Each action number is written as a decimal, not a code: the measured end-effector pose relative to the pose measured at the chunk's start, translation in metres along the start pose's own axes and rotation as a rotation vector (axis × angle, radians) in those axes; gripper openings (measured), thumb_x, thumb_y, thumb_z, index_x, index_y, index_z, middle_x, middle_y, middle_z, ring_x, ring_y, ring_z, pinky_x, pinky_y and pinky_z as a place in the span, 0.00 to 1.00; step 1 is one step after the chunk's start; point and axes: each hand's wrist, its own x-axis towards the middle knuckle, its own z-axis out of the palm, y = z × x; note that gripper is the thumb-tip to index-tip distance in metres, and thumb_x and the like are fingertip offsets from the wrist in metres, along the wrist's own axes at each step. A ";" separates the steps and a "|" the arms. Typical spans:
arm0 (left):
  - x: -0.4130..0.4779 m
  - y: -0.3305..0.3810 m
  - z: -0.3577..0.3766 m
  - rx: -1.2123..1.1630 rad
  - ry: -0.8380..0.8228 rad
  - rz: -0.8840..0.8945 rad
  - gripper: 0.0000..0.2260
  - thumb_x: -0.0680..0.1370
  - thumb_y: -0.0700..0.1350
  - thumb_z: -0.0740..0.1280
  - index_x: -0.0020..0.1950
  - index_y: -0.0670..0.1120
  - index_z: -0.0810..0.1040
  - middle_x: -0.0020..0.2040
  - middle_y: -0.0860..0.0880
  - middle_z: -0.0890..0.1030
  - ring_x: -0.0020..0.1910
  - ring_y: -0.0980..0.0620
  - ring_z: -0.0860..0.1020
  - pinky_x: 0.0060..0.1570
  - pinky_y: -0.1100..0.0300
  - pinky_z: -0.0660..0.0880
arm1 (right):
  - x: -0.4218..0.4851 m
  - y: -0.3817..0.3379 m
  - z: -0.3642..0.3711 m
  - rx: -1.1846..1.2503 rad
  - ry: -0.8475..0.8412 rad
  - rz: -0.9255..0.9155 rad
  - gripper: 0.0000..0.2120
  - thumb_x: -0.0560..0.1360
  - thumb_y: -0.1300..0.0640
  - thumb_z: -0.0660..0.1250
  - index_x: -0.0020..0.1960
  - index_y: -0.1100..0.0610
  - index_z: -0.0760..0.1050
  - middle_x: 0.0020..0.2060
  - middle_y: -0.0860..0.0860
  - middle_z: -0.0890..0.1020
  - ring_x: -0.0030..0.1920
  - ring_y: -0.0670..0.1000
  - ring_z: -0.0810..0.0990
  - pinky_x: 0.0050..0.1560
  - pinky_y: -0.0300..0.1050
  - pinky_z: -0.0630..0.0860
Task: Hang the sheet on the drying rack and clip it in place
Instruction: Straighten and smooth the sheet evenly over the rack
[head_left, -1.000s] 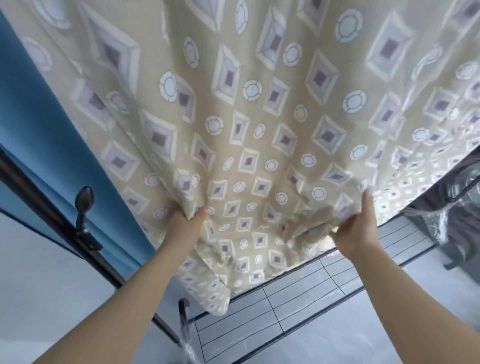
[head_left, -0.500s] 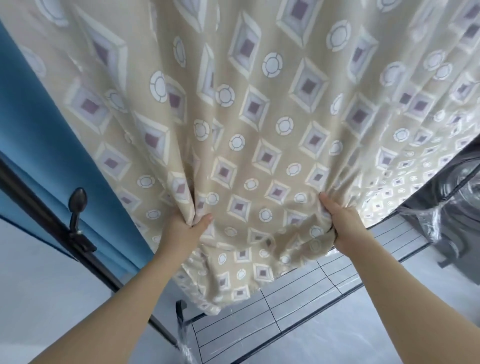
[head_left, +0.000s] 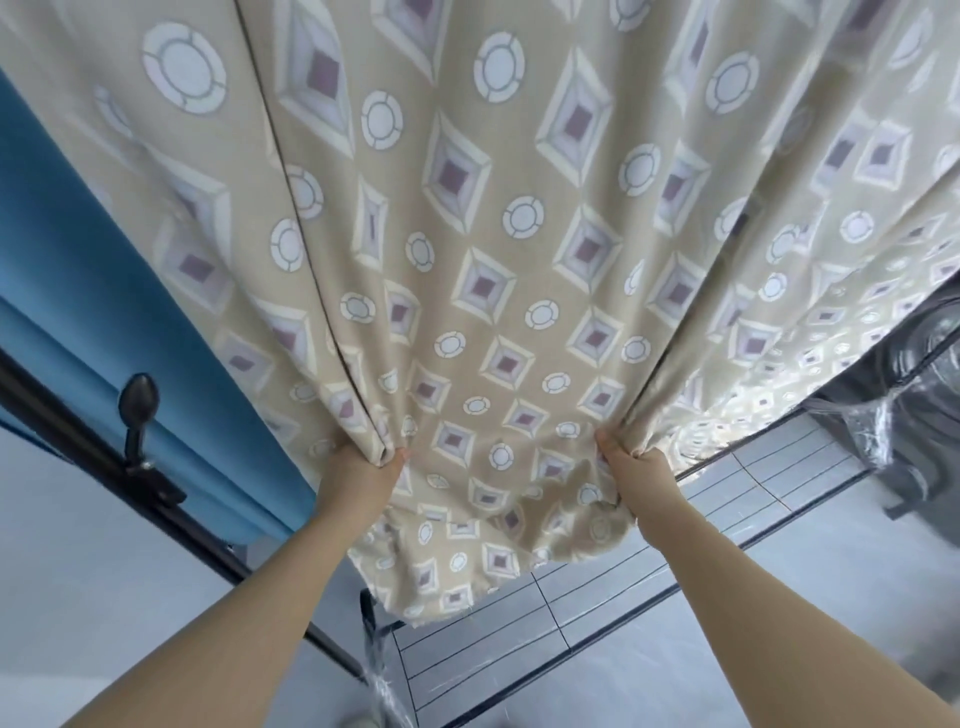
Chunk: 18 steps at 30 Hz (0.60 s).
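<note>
Head view: the beige sheet (head_left: 498, 291), printed with diamonds and circles, hangs from above and fills most of the frame, its lower edge bunched over the drying rack (head_left: 597, 613) of thin dark bars. The left hand (head_left: 361, 480) has its grip clamped on a gathered fold of the sheet; the right hand (head_left: 636, 475) pinches another fold, well apart. A blue cloth (head_left: 104, 291) hangs to the left beside a dark pole (head_left: 67, 441).

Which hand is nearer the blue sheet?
Left. The left hand grips the beige sheet right beside the blue sheet; the right hand grips it farther over, on the far side.
</note>
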 end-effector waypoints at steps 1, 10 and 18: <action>0.001 -0.002 0.001 0.017 -0.004 -0.001 0.11 0.75 0.44 0.69 0.52 0.38 0.78 0.52 0.41 0.81 0.55 0.42 0.77 0.51 0.59 0.70 | 0.000 0.005 0.001 -0.002 0.000 0.012 0.17 0.76 0.47 0.65 0.41 0.62 0.74 0.35 0.54 0.77 0.35 0.51 0.76 0.20 0.34 0.70; -0.004 -0.028 0.001 0.159 -0.085 -0.166 0.11 0.77 0.46 0.67 0.46 0.37 0.76 0.46 0.39 0.79 0.50 0.39 0.78 0.43 0.55 0.71 | -0.001 0.059 0.023 0.001 -0.059 0.120 0.12 0.78 0.50 0.64 0.44 0.60 0.73 0.37 0.54 0.74 0.37 0.51 0.74 0.29 0.42 0.79; -0.021 -0.052 0.005 0.200 -0.244 -0.403 0.15 0.76 0.51 0.67 0.37 0.42 0.68 0.33 0.49 0.71 0.39 0.47 0.72 0.41 0.58 0.67 | -0.010 0.102 0.032 -0.078 0.018 0.230 0.12 0.77 0.51 0.65 0.52 0.60 0.73 0.35 0.52 0.74 0.41 0.57 0.74 0.54 0.55 0.76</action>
